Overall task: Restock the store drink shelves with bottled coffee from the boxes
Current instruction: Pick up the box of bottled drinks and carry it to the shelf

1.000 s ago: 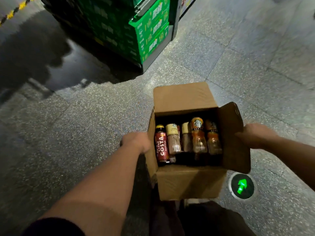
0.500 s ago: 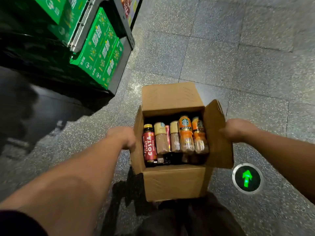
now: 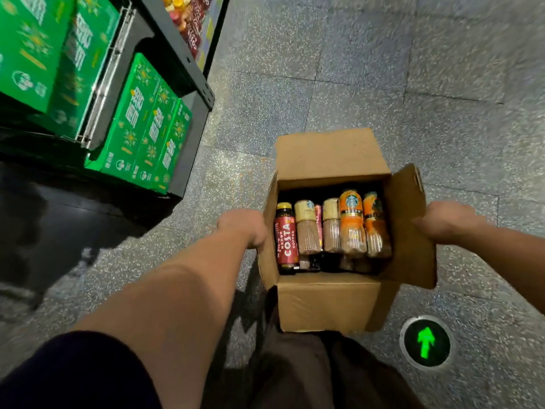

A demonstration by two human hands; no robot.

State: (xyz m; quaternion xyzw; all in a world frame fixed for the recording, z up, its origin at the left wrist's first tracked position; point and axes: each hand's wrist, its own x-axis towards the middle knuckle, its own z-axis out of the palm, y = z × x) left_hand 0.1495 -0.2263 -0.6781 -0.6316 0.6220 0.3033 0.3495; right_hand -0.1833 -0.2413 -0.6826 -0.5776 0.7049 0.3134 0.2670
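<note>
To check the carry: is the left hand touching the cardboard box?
Touching. The head view shows the left hand against the left wall of the cardboard box, with no gap between them.

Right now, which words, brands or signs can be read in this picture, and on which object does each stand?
"COSTA COFFEE": red bottle at the left of the cardboard box.
Starbucks round logo, no legible words: orange bottle.
Green arrow pointing up: round floor light.
White characters on the green cartons: too blurred to read.
Cream bottle labels: too small to read.
</note>
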